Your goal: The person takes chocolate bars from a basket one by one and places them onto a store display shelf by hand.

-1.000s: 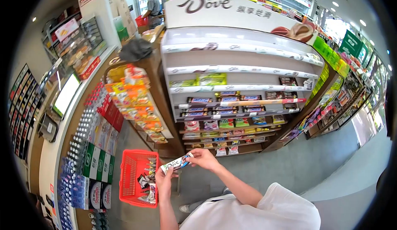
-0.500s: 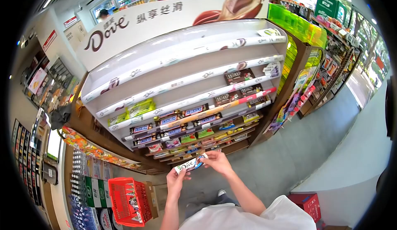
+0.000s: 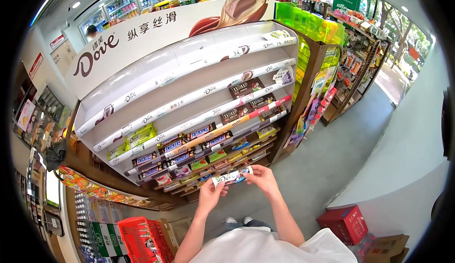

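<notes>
Two hands are seen in the head view, and one Dove bar (image 3: pixel 232 178) is held up between them by its ends. The left end is pinched by the thumb and fingers of the left hand (image 3: pixel 210 197); the right end is pinched by those of the right hand (image 3: pixel 263 180). Both sets of fingers are thus closed on the wrapper, with the bar's middle left unsupported between them and its label turned to the camera. How hard each grip is pressed cannot be told.

If the two ends were twisted or pulled against each other, the wrapper could be torn or the bar snapped across that middle (chocolate is easily broken). If one pinch were loosened alone, the bar could be tipped from the other and dropped on the floor (image 3: pixel 303 182), seen below and to the right of the fingers. Beyond the fingers, the rack (image 3: pixel 156 95) is faced; if the arms were pushed forward, knuckles could be knocked on its edges and the Snickers bars (image 3: pixel 201 132) nudged. Down to the left of the fingers, the basket (image 3: pixel 163 241) is placed well apart; if the bar were released from there, its rim could be missed.
</notes>
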Demonstrator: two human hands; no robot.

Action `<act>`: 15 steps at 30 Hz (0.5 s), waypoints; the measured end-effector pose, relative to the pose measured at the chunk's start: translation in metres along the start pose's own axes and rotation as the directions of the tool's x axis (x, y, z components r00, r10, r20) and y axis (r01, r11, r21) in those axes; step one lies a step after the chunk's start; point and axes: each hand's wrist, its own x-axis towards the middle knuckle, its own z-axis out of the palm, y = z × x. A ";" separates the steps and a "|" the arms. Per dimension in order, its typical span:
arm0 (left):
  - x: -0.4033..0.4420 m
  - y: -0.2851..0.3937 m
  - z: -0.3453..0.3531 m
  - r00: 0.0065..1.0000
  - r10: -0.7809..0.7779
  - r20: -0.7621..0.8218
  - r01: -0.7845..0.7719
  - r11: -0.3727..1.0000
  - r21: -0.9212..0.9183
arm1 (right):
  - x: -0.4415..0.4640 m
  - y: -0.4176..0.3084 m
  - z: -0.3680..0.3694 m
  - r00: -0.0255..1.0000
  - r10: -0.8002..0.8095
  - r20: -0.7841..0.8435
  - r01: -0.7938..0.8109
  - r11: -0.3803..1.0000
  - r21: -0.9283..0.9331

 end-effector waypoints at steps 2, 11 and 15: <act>0.001 -0.005 -0.004 1.000 -0.004 0.007 0.004 1.000 -0.016 | -0.004 -0.001 0.004 1.000 0.002 -0.001 -0.002 0.999 -0.042; -0.003 -0.022 -0.012 1.000 -0.003 -0.003 0.003 0.997 -0.071 | -0.009 0.011 0.010 0.996 0.087 -0.014 -0.088 0.989 -0.119; 0.003 -0.023 -0.009 0.999 0.002 -0.042 -0.004 0.998 -0.065 | 0.004 0.008 0.009 0.995 0.101 0.000 -0.101 0.988 -0.120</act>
